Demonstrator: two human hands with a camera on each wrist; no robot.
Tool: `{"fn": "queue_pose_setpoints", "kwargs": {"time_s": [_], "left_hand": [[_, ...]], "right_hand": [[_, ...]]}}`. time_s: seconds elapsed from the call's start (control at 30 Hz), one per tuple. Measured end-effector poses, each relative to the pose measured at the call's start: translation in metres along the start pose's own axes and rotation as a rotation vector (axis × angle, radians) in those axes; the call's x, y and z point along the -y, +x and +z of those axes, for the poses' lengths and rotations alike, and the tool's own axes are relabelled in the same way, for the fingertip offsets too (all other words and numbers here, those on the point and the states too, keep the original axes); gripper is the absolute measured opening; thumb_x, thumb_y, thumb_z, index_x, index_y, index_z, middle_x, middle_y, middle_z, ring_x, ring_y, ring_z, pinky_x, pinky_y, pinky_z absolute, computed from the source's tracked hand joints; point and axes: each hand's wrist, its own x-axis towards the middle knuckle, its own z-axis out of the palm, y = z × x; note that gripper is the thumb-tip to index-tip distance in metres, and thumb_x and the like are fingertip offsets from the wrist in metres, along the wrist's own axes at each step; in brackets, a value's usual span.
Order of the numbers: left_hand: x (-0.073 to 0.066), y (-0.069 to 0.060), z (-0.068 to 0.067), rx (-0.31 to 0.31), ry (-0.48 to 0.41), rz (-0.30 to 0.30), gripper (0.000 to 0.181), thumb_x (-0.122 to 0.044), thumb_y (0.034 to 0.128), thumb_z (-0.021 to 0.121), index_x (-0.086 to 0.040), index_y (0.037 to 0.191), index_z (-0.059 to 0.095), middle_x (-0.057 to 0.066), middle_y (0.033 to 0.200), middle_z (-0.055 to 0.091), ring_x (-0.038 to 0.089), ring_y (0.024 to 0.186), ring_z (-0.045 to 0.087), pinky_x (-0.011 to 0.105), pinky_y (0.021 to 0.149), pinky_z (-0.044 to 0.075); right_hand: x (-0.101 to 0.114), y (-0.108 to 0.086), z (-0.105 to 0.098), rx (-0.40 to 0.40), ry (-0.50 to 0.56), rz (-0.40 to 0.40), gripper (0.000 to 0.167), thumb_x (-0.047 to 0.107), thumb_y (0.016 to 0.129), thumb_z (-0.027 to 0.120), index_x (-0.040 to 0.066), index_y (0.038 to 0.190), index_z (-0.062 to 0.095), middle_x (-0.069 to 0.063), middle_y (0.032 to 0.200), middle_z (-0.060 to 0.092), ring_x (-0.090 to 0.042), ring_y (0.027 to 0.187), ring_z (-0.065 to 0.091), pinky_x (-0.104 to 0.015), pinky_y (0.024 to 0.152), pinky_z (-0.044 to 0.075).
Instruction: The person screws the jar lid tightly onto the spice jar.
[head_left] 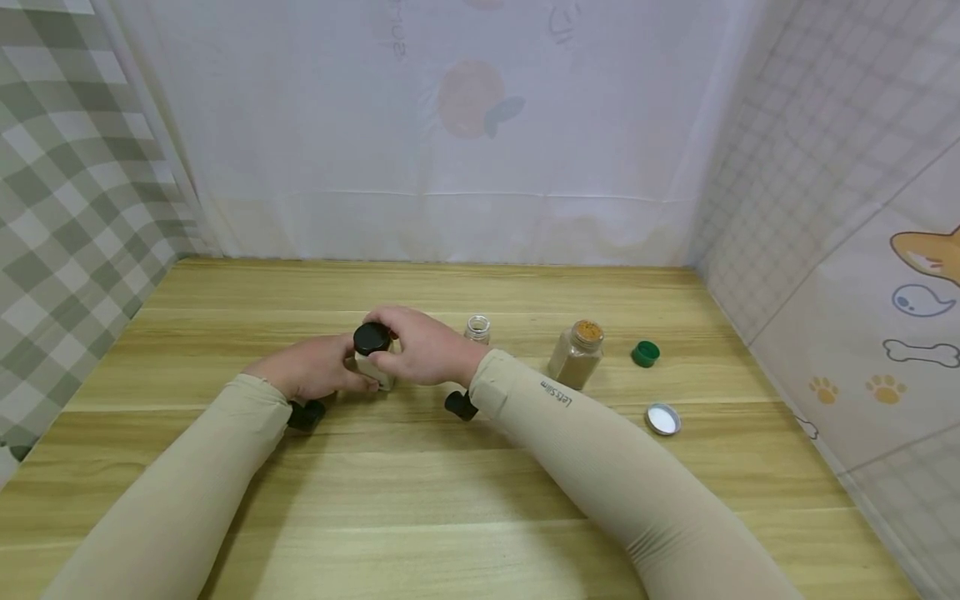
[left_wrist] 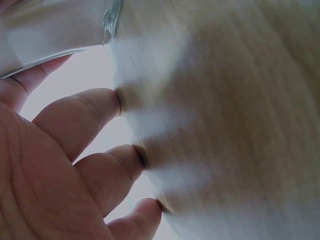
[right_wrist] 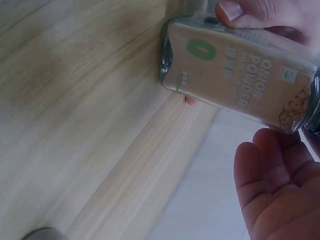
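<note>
On the wooden table (head_left: pixel 480 517), left of centre, the onion powder jar (right_wrist: pixel 225 70) sits between both hands with its black lid (head_left: pixel 372 337) on. The left hand (head_left: pixel 315 367) grips the body from the left, its other fingers loosely bent and slightly spread; the right hand (head_left: pixel 426 346) closes partway round the top and lid from the right. Whether the base touches the wood I cannot tell. A black object (head_left: pixel 307 415) near the left wrist and a black cylinder (head_left: pixel 459 406) by the right sleeve (head_left: pixel 600 454) are each partly covered by an arm. Just far of the right wrist stands an open clear jar (head_left: pixel 477 327), its lower part hidden by that hand. Farther right are an open jar of brown powder (head_left: pixel 576 358), a green cap (head_left: pixel 646 353) and, nearer, a white-lined lid (head_left: pixel 663 419). Only the right wrist view gives the "ONION POWDER" lettering and a thumb along the jar's side, whose I cannot tell; only the left wrist view shows the left palm and three fingertips at the wood, while the other jars appear in the head view alone.
</note>
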Motion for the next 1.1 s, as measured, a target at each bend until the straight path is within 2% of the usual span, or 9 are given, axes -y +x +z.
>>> {"fn": "queue_pose_setpoints", "kwargs": {"time_s": [0.1, 0.17, 0.27, 0.37, 0.47, 0.63, 0.77, 0.87, 1.1], "left_hand": [[-0.0006, -0.0003, -0.0001, 0.003, 0.001, -0.003, 0.054, -0.048, 0.0959, 0.076, -0.022, 0.141, 0.059, 0.014, 0.145, 0.061, 0.027, 0.115, 0.061, 0.044, 0.093, 0.05], [-0.0007, -0.0006, -0.0001, 0.004, 0.007, -0.004, 0.055, -0.048, 0.0959, 0.076, -0.022, 0.142, 0.059, 0.013, 0.142, 0.062, 0.026, 0.113, 0.062, 0.044, 0.092, 0.05], [-0.0009, -0.0007, 0.0, 0.006, 0.01, -0.006, 0.058, -0.048, 0.0957, 0.076, -0.022, 0.144, 0.057, 0.012, 0.136, 0.065, 0.025, 0.109, 0.062, 0.043, 0.091, 0.051], [-0.001, -0.0009, 0.0, 0.005, 0.009, -0.008, 0.059, -0.048, 0.0954, 0.076, -0.021, 0.145, 0.057, 0.011, 0.131, 0.066, 0.025, 0.107, 0.062, 0.043, 0.089, 0.051], [-0.0013, -0.0012, -0.0001, 0.007, 0.004, -0.009, 0.057, -0.048, 0.0957, 0.076, -0.021, 0.143, 0.057, 0.011, 0.129, 0.066, 0.025, 0.105, 0.062, 0.042, 0.088, 0.05], [-0.0022, -0.0022, -0.0005, 0.002, 0.005, -0.002, 0.055, -0.048, 0.096, 0.076, -0.022, 0.142, 0.059, 0.013, 0.141, 0.063, 0.027, 0.114, 0.062, 0.045, 0.093, 0.05], [-0.0025, -0.0023, -0.0006, -0.006, 0.01, 0.005, 0.056, -0.048, 0.0954, 0.076, -0.023, 0.143, 0.058, 0.013, 0.144, 0.062, 0.029, 0.12, 0.062, 0.048, 0.096, 0.05], [-0.0026, -0.0022, -0.0005, -0.005, 0.011, 0.008, 0.057, -0.047, 0.0955, 0.076, -0.021, 0.143, 0.058, 0.012, 0.14, 0.064, 0.028, 0.117, 0.063, 0.047, 0.095, 0.051], [-0.003, -0.0023, -0.0007, 0.001, 0.004, 0.006, 0.055, -0.047, 0.0962, 0.075, -0.02, 0.141, 0.058, 0.012, 0.135, 0.065, 0.024, 0.108, 0.062, 0.042, 0.09, 0.05]], "right_hand": [[0.0003, 0.0, 0.001, -0.008, -0.004, 0.006, 0.034, 0.021, 0.104, 0.065, 0.008, 0.134, 0.056, -0.001, 0.124, 0.063, -0.011, 0.112, 0.062, -0.027, 0.1, 0.05], [0.0001, 0.0001, 0.0014, -0.009, 0.001, 0.009, 0.038, 0.023, 0.104, 0.066, 0.007, 0.137, 0.054, -0.002, 0.126, 0.064, -0.012, 0.113, 0.062, -0.028, 0.102, 0.05], [-0.0004, 0.0, 0.0012, -0.004, 0.01, 0.008, 0.048, 0.023, 0.104, 0.065, 0.005, 0.146, 0.05, -0.005, 0.133, 0.063, -0.012, 0.118, 0.061, -0.033, 0.107, 0.05], [-0.0004, -0.0001, 0.0007, 0.003, 0.009, -0.001, 0.05, 0.02, 0.105, 0.063, 0.006, 0.15, 0.048, -0.005, 0.139, 0.061, -0.012, 0.12, 0.06, -0.037, 0.11, 0.05], [-0.0004, 0.0001, 0.0009, -0.001, 0.002, -0.006, 0.041, 0.019, 0.105, 0.062, 0.008, 0.144, 0.053, -0.003, 0.134, 0.062, -0.012, 0.116, 0.06, -0.034, 0.106, 0.051], [-0.0003, 0.0003, 0.0022, -0.02, 0.0, 0.009, 0.035, 0.025, 0.104, 0.066, 0.009, 0.134, 0.055, 0.0, 0.122, 0.064, -0.011, 0.109, 0.062, -0.025, 0.097, 0.05], [-0.0007, 0.0001, 0.0025, -0.023, 0.006, 0.017, 0.05, 0.026, 0.104, 0.067, 0.006, 0.146, 0.049, -0.002, 0.129, 0.064, -0.01, 0.114, 0.061, -0.028, 0.104, 0.05], [-0.0009, 0.0001, 0.0022, -0.018, -0.002, 0.008, 0.056, 0.024, 0.104, 0.066, 0.005, 0.152, 0.046, -0.003, 0.135, 0.063, -0.011, 0.117, 0.06, -0.032, 0.108, 0.049], [-0.0003, 0.0002, 0.0025, -0.016, -0.01, -0.003, 0.035, 0.019, 0.104, 0.063, 0.009, 0.137, 0.056, -0.001, 0.127, 0.063, -0.012, 0.11, 0.06, -0.025, 0.098, 0.049]]}}
